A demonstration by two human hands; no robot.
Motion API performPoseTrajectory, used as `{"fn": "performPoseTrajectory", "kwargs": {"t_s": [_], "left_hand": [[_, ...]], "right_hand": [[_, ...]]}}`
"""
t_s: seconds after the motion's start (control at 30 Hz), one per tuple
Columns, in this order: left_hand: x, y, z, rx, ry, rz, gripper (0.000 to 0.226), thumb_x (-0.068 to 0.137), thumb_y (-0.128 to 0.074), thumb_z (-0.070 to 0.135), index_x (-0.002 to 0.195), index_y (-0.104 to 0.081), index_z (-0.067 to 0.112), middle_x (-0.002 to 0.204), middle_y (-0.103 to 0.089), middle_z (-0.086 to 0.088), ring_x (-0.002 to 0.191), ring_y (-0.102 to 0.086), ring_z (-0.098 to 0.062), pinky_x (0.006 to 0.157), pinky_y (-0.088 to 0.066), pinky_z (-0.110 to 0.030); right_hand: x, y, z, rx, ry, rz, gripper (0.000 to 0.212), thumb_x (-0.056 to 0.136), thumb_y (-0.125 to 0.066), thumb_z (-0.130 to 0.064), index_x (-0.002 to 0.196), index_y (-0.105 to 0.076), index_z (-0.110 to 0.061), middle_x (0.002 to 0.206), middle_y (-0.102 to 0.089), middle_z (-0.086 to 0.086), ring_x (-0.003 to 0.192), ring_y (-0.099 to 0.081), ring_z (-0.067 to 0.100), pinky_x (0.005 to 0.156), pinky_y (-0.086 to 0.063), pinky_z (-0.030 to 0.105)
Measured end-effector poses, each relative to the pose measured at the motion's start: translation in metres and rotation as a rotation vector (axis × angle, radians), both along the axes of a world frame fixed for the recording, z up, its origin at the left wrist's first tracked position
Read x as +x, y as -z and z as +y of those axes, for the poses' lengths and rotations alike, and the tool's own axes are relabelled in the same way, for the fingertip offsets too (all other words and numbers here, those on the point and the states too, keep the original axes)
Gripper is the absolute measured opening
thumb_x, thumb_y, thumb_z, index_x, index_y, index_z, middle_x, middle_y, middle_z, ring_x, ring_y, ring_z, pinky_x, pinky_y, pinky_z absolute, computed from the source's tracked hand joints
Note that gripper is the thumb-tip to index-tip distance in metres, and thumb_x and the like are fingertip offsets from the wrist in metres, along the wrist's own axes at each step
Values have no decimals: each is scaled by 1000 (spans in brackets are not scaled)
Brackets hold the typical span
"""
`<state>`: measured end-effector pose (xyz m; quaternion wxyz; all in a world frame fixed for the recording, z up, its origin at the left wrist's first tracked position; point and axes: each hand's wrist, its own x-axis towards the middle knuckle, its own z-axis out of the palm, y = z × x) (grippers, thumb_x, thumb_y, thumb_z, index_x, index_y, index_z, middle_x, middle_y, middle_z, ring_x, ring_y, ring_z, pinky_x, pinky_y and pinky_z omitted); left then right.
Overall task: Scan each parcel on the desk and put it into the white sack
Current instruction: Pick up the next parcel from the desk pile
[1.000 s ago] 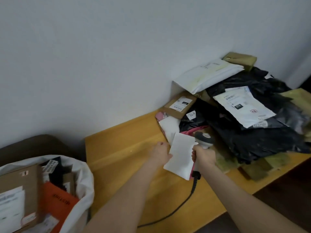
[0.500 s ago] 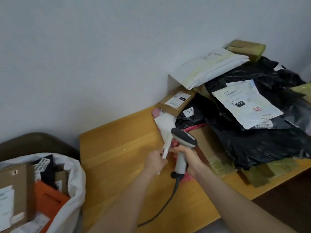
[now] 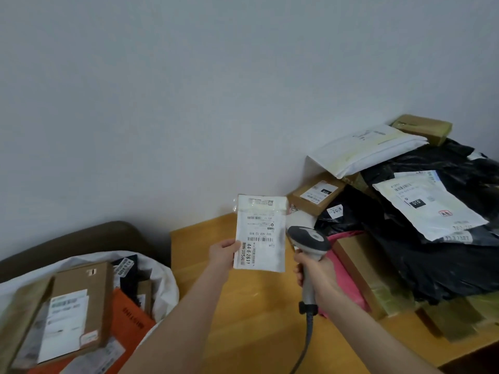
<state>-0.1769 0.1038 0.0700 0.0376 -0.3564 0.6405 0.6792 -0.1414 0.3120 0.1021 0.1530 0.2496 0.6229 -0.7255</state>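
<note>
**Sack part filled, a heap left to scan**

From where I stand the job looks under way but far from over. The white sack [image 3: 164,284], off the left end of the tabletop [image 3: 256,319], already holds several parcels, among them a brown box [image 3: 81,298] and an orange packet [image 3: 129,322]. At the right end of the tabletop a heap of parcels [image 3: 432,255] waits against the wall: black bags, white mailers and cardboard boxes. I judge that most of the work lies there.

One flat white parcel [image 3: 260,233] is up for its scan, held upright above the middle of the tabletop with its label and barcode facing the person. The left hand [image 3: 222,253] pinches it by the lower left edge, thumb on the front and fingers hidden behind. The right hand [image 3: 316,273] is wrapped round the handle of the scanner [image 3: 307,238], which stands just beside the parcel's lower right corner, its cable trailing down over the tabletop's near edge. I cannot tell whether the beam is on the barcode.
</note>
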Motion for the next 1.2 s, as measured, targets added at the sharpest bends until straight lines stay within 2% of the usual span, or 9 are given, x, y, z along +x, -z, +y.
{"fn": "performPoseTrajectory", "kwargs": {"t_s": [0.17, 0.33, 0.47, 0.6, 0.67, 0.77, 0.93, 1.07, 1.2], "left_hand": [[6, -8, -8, 34, -56, 53, 20, 90, -63, 4, 110, -59, 3, 103, -68, -17, 81, -66, -25, 66, -55, -33], [7, -8, -4, 21, -97, 73, 16, 90, -62, 5, 106, -60, 5, 103, -68, -18, 84, -66, -28, 69, -56, -34], [7, -7, 1, 22, -123, 85, 16, 91, -60, 4, 107, -59, 5, 100, -67, -17, 84, -65, -29, 62, -54, -33], [7, -3, 3, 20, -147, 85, 10, 90, -61, 3, 99, -60, 7, 101, -67, -17, 94, -65, -33, 80, -54, -43], [7, -1, 4, 16, -155, 77, 8, 90, -62, 3, 94, -60, 9, 104, -68, -18, 97, -65, -34, 84, -54, -44], [7, 0, 6, 12, -161, 72, 10, 89, -63, 3, 98, -60, 8, 108, -67, -19, 99, -65, -35, 83, -55, -44], [9, 1, 7, 7, -173, 67, 10, 90, -62, 4, 99, -60, 8, 105, -68, -18, 92, -66, -33, 71, -55, -39], [8, 3, 6, 2, -181, 61, 10, 90, -62, 5, 99, -61, 8, 106, -68, -18, 92, -67, -33, 76, -56, -42], [10, 2, 6, 6, -199, 71, 7, 90, -62, 4, 91, -60, 10, 104, -68, -18, 92, -67, -34, 74, -56, -41]], "right_hand": [[31, -13, -21, 37, -104, 76, 11, 85, -66, -5, 76, -64, 2, 51, -58, 10, 41, -48, 17, 45, -40, 27], [51, -22, -31, 76, -169, 92, 18, 84, -65, -3, 66, -62, -1, 49, -59, 8, 40, -48, 17, 46, -41, 27], [59, -26, -31, 102, -197, 80, 18, 83, -64, -3, 66, -60, -1, 48, -57, 6, 39, -47, 15, 45, -41, 26], [62, -28, -28, 120, -187, 71, 20, 82, -64, -3, 63, -59, -2, 50, -56, 7, 40, -48, 15, 45, -41, 26], [64, -29, -26, 116, -183, 69, 20, 82, -63, -2, 63, -59, -2, 50, -55, 7, 40, -47, 15, 44, -40, 25], [66, -31, -23, 106, -173, 66, 22, 82, -63, -1, 60, -58, -3, 48, -54, 6, 40, -45, 16, 43, -39, 26], [68, -33, -22, 102, -181, 66, 23, 82, -63, -1, 59, -58, -3, 48, -54, 7, 40, -45, 17, 44, -39, 27], [69, -34, -22, 115, -207, 67, 22, 81, -63, -2, 60, -58, -3, 48, -54, 6, 41, -46, 16, 45, -40, 27], [68, -35, -23, 125, -219, 65, 21, 81, -62, -2, 60, -58, -3, 47, -54, 5, 40, -46, 16, 45, -40, 27]]}}
